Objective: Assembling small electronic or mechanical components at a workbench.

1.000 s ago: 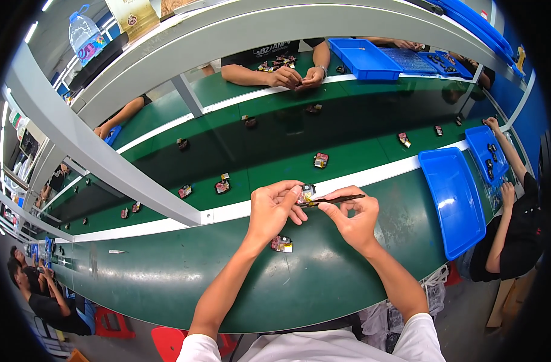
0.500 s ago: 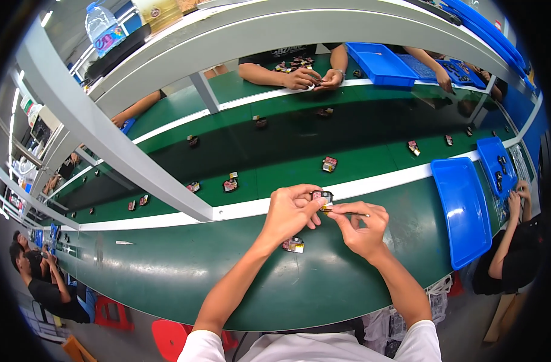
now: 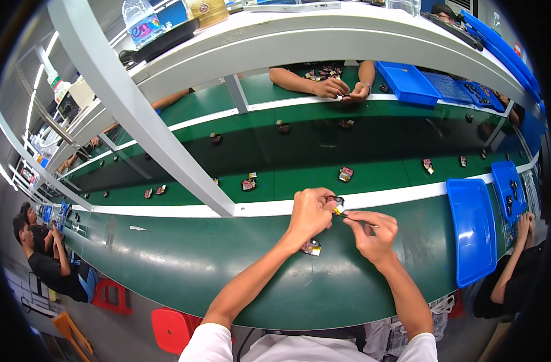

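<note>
Head view: left hand (image 3: pixel 310 212) pinches module (image 3: pixel 337 204) near white rail (image 3: pixel 267 209), wearer's twelve o'clock; right hand (image 3: pixel 375 234), module's four o'clock, grips slim tool (image 3: pixel 344 215). Fine work seems underway; next move likely wants steadiness.

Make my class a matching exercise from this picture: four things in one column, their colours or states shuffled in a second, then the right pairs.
Column 1
1. Left hand
2. Right hand
3. Nearest stool
4. Worktop

Column 2
A. Red
B. Gripping a slim tool
C. Green
D. Gripping a small device

Pairs: 1-D; 2-B; 3-A; 4-C
</note>
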A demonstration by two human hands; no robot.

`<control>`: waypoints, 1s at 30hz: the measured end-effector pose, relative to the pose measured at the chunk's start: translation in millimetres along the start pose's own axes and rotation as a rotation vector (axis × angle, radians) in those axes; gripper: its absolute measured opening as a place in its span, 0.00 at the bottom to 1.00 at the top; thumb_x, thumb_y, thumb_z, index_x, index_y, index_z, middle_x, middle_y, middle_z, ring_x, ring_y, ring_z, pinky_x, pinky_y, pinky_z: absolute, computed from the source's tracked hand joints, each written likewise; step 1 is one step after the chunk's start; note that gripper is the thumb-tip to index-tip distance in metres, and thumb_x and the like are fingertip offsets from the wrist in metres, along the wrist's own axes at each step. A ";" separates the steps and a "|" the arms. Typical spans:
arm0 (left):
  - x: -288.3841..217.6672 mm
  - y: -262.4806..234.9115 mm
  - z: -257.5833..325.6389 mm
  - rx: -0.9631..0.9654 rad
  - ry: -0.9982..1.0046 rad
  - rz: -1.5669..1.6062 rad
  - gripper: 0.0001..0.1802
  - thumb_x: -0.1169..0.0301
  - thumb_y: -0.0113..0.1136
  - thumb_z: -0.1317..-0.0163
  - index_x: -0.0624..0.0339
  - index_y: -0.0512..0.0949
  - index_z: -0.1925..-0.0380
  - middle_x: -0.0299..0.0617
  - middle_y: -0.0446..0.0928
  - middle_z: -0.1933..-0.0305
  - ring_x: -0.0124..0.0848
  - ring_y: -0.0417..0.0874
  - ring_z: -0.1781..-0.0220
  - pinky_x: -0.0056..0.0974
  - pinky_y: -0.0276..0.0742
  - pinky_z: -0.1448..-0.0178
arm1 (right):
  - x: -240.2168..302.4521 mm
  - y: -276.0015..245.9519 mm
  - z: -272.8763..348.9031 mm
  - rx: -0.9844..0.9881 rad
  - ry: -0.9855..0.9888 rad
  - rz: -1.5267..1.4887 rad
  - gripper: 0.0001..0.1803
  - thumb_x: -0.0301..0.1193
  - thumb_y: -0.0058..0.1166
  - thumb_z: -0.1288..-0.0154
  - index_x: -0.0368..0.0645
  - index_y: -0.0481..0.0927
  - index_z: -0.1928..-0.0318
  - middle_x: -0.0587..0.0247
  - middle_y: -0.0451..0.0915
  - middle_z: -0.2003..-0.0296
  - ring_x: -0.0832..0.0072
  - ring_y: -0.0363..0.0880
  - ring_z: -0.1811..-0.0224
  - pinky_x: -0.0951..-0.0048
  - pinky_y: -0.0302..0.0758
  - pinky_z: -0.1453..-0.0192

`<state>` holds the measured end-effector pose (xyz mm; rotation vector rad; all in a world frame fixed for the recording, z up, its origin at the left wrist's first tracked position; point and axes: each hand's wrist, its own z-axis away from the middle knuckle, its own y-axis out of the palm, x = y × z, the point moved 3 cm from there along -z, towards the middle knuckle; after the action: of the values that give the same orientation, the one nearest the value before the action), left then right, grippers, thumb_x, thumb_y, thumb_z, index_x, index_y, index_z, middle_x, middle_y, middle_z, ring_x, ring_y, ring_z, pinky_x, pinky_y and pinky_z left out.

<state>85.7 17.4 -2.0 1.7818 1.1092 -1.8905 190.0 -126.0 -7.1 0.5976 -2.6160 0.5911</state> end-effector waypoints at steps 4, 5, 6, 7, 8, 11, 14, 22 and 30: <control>49.2 -46.2 -48.0 -0.206 -0.035 -0.076 0.07 0.80 0.61 0.39 0.76 0.83 0.65 0.50 0.83 0.80 0.35 0.86 0.83 0.38 0.81 0.75 | 5.4 -6.4 -8.6 -0.113 0.184 -0.021 0.09 0.17 0.71 0.47 0.38 0.86 0.65 0.63 0.90 0.66 0.87 0.62 0.88 0.83 0.59 0.81; 59.0 -53.2 -60.9 -0.227 -0.051 -0.022 0.07 0.80 0.60 0.39 0.76 0.83 0.64 0.51 0.84 0.77 0.35 0.85 0.84 0.38 0.80 0.77 | 2.4 -9.9 -7.4 -0.113 0.183 -0.041 0.09 0.17 0.70 0.45 0.36 0.85 0.64 0.62 0.90 0.65 0.89 0.62 0.88 0.84 0.59 0.80; 65.6 -57.7 -70.2 -0.229 -0.120 -0.069 0.09 0.75 0.63 0.38 0.74 0.83 0.64 0.53 0.84 0.74 0.41 0.89 0.73 0.44 0.85 0.68 | -0.9 -11.5 -4.9 -0.111 0.175 -0.040 0.09 0.17 0.70 0.45 0.36 0.85 0.64 0.62 0.90 0.65 0.89 0.62 0.88 0.84 0.59 0.80; 85.8 -73.4 -79.1 -0.263 -0.007 -0.350 0.14 0.70 0.66 0.38 0.74 0.83 0.61 0.55 0.83 0.70 0.45 0.88 0.66 0.46 0.84 0.60 | -0.7 -7.3 -4.4 -0.104 0.180 -0.058 0.09 0.17 0.70 0.45 0.36 0.86 0.64 0.62 0.90 0.65 0.88 0.62 0.88 0.84 0.59 0.80; 101.4 -85.6 -84.7 -0.285 0.100 -0.629 0.19 0.65 0.68 0.38 0.74 0.82 0.57 0.57 0.83 0.66 0.48 0.87 0.58 0.48 0.83 0.52 | 0.4 -5.2 -5.5 -0.095 0.189 -0.068 0.08 0.17 0.70 0.45 0.36 0.86 0.64 0.62 0.90 0.65 0.88 0.62 0.88 0.84 0.59 0.80; 93.9 -103.0 -77.7 -0.446 -0.075 -0.692 0.24 0.56 0.65 0.35 0.71 0.81 0.54 0.68 0.74 0.46 0.63 0.82 0.51 0.57 0.78 0.46 | -5.3 -10.6 -3.3 -0.090 0.186 -0.029 0.08 0.17 0.70 0.46 0.36 0.86 0.64 0.62 0.89 0.66 0.88 0.62 0.88 0.84 0.59 0.80; 100.1 -138.2 -61.4 -0.538 -0.148 -1.045 0.14 0.73 0.67 0.42 0.68 0.81 0.57 0.68 0.75 0.49 0.60 0.85 0.57 0.55 0.84 0.52 | -5.7 -6.3 -3.3 -0.089 0.257 -0.064 0.08 0.17 0.70 0.46 0.35 0.86 0.65 0.63 0.89 0.67 0.88 0.63 0.87 0.84 0.59 0.78; 113.3 -147.0 -59.5 -0.525 -0.256 -1.151 0.10 0.79 0.71 0.53 0.68 0.85 0.67 0.61 0.76 0.56 0.53 0.86 0.57 0.46 0.87 0.54 | 3.3 -1.8 0.8 -0.022 0.308 -0.053 0.07 0.17 0.70 0.43 0.34 0.86 0.63 0.64 0.87 0.65 0.90 0.65 0.81 0.86 0.59 0.76; 95.8 -153.7 -45.3 -0.731 -0.153 -0.884 0.09 0.84 0.68 0.52 0.68 0.82 0.68 0.60 0.79 0.58 0.55 0.86 0.59 0.47 0.87 0.55 | 4.7 4.0 6.8 -0.018 0.387 -0.100 0.08 0.21 0.69 0.38 0.33 0.84 0.60 0.68 0.84 0.66 0.92 0.63 0.80 0.88 0.57 0.74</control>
<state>-5.6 175.7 -40.5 0.7611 2.3713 -1.5682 182.3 -127.5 -11.8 0.5434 -2.2150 0.5861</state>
